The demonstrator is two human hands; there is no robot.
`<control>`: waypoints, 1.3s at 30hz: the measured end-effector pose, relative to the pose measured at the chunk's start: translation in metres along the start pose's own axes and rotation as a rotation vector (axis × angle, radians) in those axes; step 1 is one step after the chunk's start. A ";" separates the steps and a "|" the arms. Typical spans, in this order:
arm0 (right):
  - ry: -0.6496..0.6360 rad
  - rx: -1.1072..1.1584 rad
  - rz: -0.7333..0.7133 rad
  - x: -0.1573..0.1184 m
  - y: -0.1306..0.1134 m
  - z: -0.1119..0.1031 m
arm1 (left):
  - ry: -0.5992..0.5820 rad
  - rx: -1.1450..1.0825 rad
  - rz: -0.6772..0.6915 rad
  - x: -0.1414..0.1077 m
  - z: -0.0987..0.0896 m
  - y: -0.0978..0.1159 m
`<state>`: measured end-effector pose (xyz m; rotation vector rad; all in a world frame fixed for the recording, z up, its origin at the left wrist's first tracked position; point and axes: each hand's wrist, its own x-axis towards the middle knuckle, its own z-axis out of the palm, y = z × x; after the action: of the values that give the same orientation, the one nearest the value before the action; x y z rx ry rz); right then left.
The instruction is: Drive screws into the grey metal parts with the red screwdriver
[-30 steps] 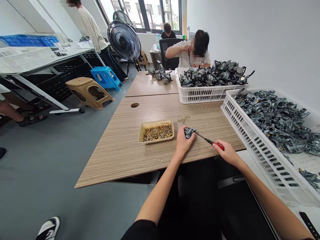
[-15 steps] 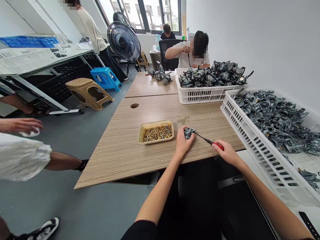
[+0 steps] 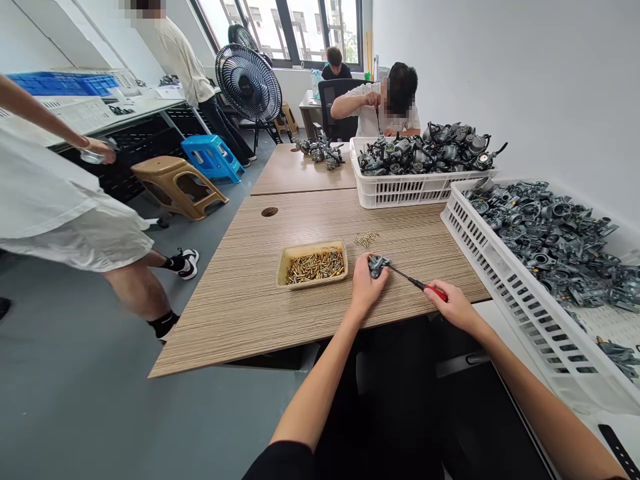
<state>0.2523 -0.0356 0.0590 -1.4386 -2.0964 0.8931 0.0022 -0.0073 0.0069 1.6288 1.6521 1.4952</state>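
My left hand (image 3: 367, 280) is wrapped round a small grey metal part (image 3: 379, 266) just above the wooden table (image 3: 240, 300). In my right hand (image 3: 453, 305) is the red handle of a screwdriver (image 3: 417, 283), whose dark shaft points left to the metal part; the exact contact of its tip is too small to make out. A shallow cream tray (image 3: 312, 285) full of brass pieces lies left of my left hand. Behind the part, a small pile of brass pieces (image 3: 367, 239) rests on the tabletop.
White crates of metal parts stand at the back (image 3: 425, 190) and right (image 3: 520, 293). More parts (image 3: 323, 152) lie on the far table. A person (image 3: 375, 110) sits opposite; another (image 3: 75, 193) walks at left. Stools (image 3: 175, 183) and a fan (image 3: 249, 83) stand beyond.
The person at the left has moved farther into view, with more of the body and both lower legs showing. My hands, the metal part and the screwdriver show almost no movement.
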 end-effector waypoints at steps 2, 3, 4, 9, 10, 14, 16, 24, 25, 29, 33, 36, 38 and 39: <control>0.005 0.002 -0.007 0.000 0.000 0.000 | 0.003 0.001 -0.001 0.000 0.000 0.000; 0.007 0.003 -0.013 0.000 -0.001 -0.001 | 0.002 0.004 -0.003 0.000 0.000 0.001; 0.011 0.003 -0.018 0.000 -0.001 -0.002 | -0.001 0.008 -0.006 0.000 0.000 0.001; 0.040 -0.025 -0.013 0.000 -0.008 -0.014 | -0.009 0.015 -0.011 0.000 0.000 0.000; 0.048 -0.037 -0.013 0.000 -0.010 -0.017 | -0.008 0.011 -0.007 0.000 0.000 0.000; 0.097 -0.069 -0.011 -0.002 -0.016 -0.029 | -0.017 0.014 0.012 0.000 0.001 -0.002; 0.135 -0.068 -0.018 -0.003 -0.019 -0.035 | -0.029 0.022 0.021 0.000 0.001 -0.002; 0.265 -0.116 -0.143 -0.010 -0.029 -0.046 | -0.073 0.033 0.089 -0.001 0.000 0.002; 0.263 -0.137 -0.155 -0.011 -0.030 -0.045 | -0.076 0.040 0.096 -0.002 0.000 0.003; 0.245 -0.201 -0.163 -0.014 -0.034 -0.042 | -0.079 0.059 0.108 -0.002 0.000 0.004; 0.250 -0.232 -0.187 -0.017 -0.037 -0.040 | -0.085 0.068 0.098 -0.003 0.000 0.004; 0.291 -0.233 -0.243 -0.018 -0.039 -0.038 | -0.089 0.070 0.099 -0.003 0.000 0.005; 0.312 -0.244 -0.289 -0.019 -0.040 -0.036 | -0.086 0.068 0.104 -0.003 0.000 0.004; 0.316 -0.254 -0.309 -0.020 -0.041 -0.036 | -0.084 0.067 0.106 -0.003 0.000 0.004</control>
<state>0.2571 -0.0547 0.1130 -1.2271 -2.1574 0.2684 0.0049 -0.0110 0.0094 1.8158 1.6087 1.4134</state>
